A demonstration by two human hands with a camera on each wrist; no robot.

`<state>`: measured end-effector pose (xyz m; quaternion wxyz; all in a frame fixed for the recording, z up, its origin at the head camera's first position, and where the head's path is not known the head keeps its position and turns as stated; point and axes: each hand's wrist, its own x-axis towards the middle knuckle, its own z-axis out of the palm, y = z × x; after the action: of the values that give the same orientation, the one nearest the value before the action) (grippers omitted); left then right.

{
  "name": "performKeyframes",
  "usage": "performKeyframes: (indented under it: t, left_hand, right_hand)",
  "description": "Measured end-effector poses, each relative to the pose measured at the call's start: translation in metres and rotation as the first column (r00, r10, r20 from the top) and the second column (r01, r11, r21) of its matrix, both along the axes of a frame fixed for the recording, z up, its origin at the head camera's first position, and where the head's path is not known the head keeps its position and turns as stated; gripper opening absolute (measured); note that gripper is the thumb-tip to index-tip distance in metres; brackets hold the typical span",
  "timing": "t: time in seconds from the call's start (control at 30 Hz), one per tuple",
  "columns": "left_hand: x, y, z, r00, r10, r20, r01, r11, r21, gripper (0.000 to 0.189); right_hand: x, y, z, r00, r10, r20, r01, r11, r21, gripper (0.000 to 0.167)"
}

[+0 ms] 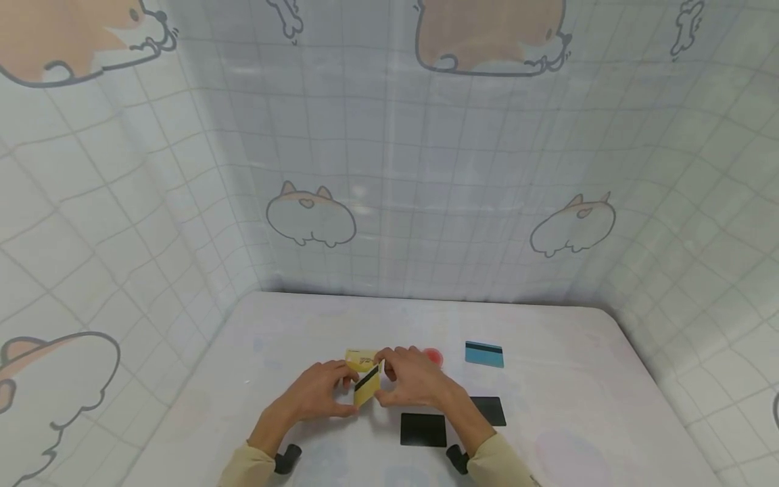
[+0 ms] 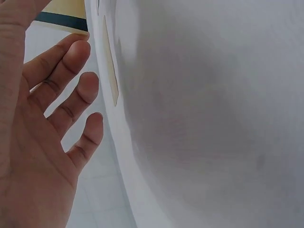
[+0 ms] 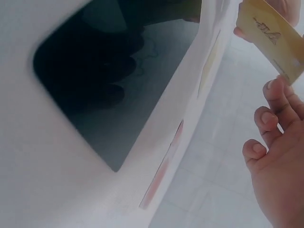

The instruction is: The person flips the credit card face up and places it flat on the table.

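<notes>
A yellow card with a dark stripe is held up on edge between both hands, tilted. My left hand pinches it at its left side between thumb and fingers. At the opposite side my right hand pinches it too. In the left wrist view the striped face of the card shows by the fingertips, the other fingers spread loosely. The right wrist view shows the card's other face, with a small dark print. Behind the hands, a second yellow card lies on the table, partly hidden.
Two black cards lie near the right forearm. A blue card with a dark stripe lies farther right. Something with a red round patch is half hidden behind the right hand. Patterned curtains surround the white table.
</notes>
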<state>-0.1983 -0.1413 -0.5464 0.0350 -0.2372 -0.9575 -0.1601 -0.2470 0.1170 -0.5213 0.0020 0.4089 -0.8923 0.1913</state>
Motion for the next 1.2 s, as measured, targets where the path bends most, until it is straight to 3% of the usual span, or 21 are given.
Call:
performKeyframes:
  t: [0.37, 0.57, 1.2]
  left_hand:
    - [0.003, 0.006, 0.000, 0.999, -0.016, -0.043, 0.016, 1.000, -0.001, 0.049]
    - [0.004, 0.009, 0.002, 1.000, -0.004, -0.029, 0.004, 1.000, -0.002, 0.049]
    - [0.007, 0.014, 0.005, 1.000, -0.008, -0.028, 0.008, 1.000, 0.003, 0.054]
  right_hand:
    - [0.004, -0.004, -0.002, 0.997, 0.015, 0.073, -0.013, 0.999, -0.034, 0.061]
    - [0.004, -0.006, -0.005, 0.995, 0.005, 0.096, -0.003, 1.000, -0.021, 0.061]
    - [0.010, -0.007, -0.002, 0.996, 0.018, 0.091, -0.013, 0.999, -0.051, 0.060]
